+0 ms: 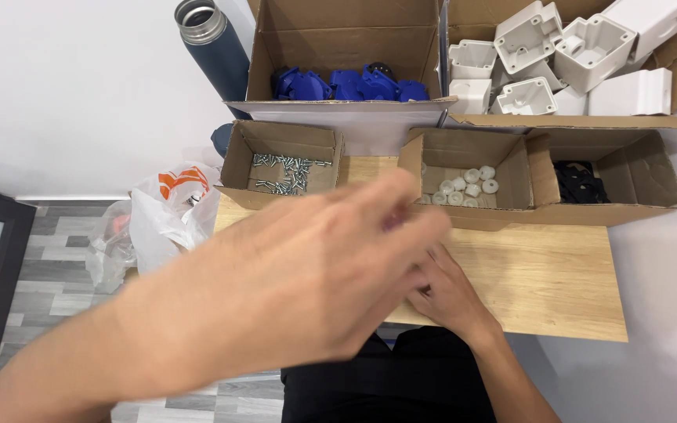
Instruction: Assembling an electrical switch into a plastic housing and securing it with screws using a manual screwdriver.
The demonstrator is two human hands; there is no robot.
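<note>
Wooden table (542, 274) front half bare; blurred left hand (307, 274) covers right hand (452, 298).

- We see our left hand (315, 274), blurred, held above the wooden table (542, 274).
- Our right hand (448, 294) rests on the table edge (fingers partly hidden).
- Small boxes hold screws (284, 172), white caps (464, 186) and black parts (580, 182).

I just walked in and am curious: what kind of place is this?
Probably a small parts-assembly station: a light wooden table carries open cardboard boxes of silver screws, blue plastic parts and white moulded plastic housings.
</note>
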